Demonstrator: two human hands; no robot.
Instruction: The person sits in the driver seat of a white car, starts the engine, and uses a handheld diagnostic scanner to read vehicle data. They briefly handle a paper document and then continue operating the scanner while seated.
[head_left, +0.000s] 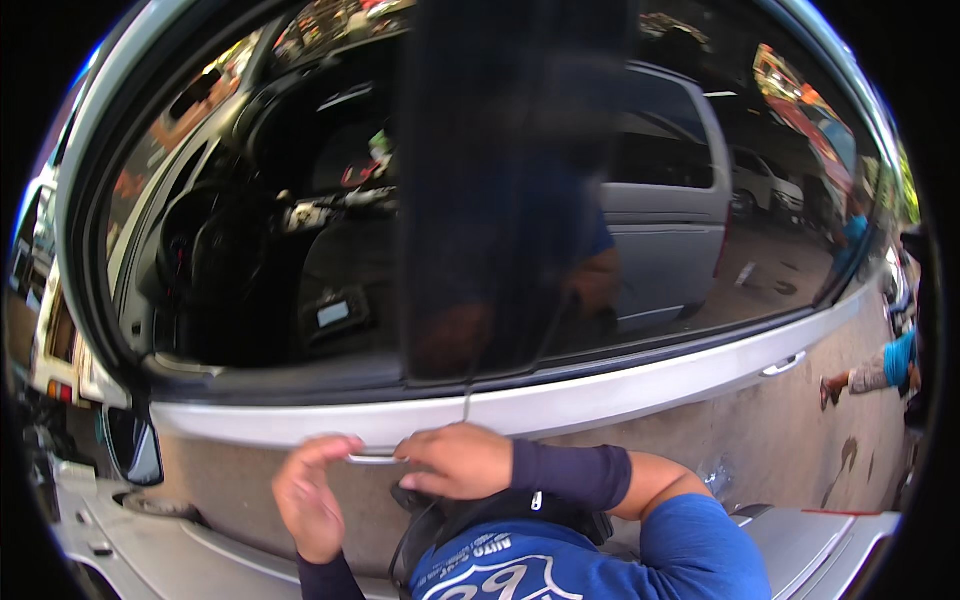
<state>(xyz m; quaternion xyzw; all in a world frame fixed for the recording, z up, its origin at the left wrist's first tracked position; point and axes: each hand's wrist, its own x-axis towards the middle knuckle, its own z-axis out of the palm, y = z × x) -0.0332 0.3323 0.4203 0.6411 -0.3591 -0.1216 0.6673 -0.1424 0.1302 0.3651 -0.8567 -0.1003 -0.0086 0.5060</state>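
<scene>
A silver van door with a dark side window (300, 250) stands right in front of me. My right hand (458, 460) is at the door just below the window, its fingers curled beside the right end of the silver door handle (374, 459). A thin dark wire (468, 402) runs from the window's lower seal down behind this hand, which seems closed on it; the grip itself is hidden. To the left of the handle, my left hand (312, 497) is raised with its fingers stretched and apart, fingertips near the handle's left end. It holds nothing.
Left of the door is a side mirror (134, 446). Another door handle (783, 364) lies farther right. Behind the glass are a steering wheel (228, 240) and seat. A person in a blue top (900, 362) is at the far right. Another light-coloured vehicle (800, 545) stands close behind me.
</scene>
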